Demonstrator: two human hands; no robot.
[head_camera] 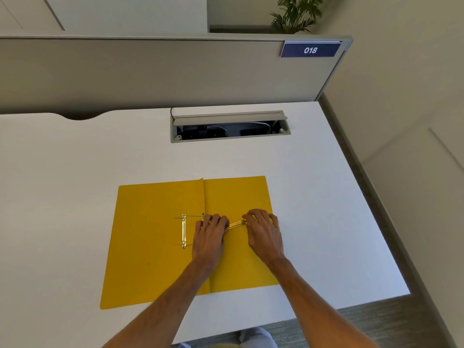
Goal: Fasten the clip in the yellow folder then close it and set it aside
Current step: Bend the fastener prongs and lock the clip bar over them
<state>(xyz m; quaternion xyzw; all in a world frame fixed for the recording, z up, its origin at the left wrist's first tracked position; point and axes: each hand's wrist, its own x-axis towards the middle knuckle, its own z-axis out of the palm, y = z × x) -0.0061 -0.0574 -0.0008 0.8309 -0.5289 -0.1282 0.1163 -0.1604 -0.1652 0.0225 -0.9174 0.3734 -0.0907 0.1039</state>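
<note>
The yellow folder [150, 247] lies open and flat on the white desk [75, 172]. On its left half sits a metal fastener base [184, 231] with two thin prongs sticking out sideways. A gold clip bar [237, 224] lies across the right half, near the spine. My left hand [211, 234] grips the bar's left end with curled fingers. My right hand [263, 229] holds its right end the same way. Most of the bar is hidden under my fingers.
An open cable tray [229, 128] is set into the desk behind the folder. A grey partition [150, 71] with a "018" label [310, 49] closes off the back. The desk's right edge [364, 197] drops to the floor.
</note>
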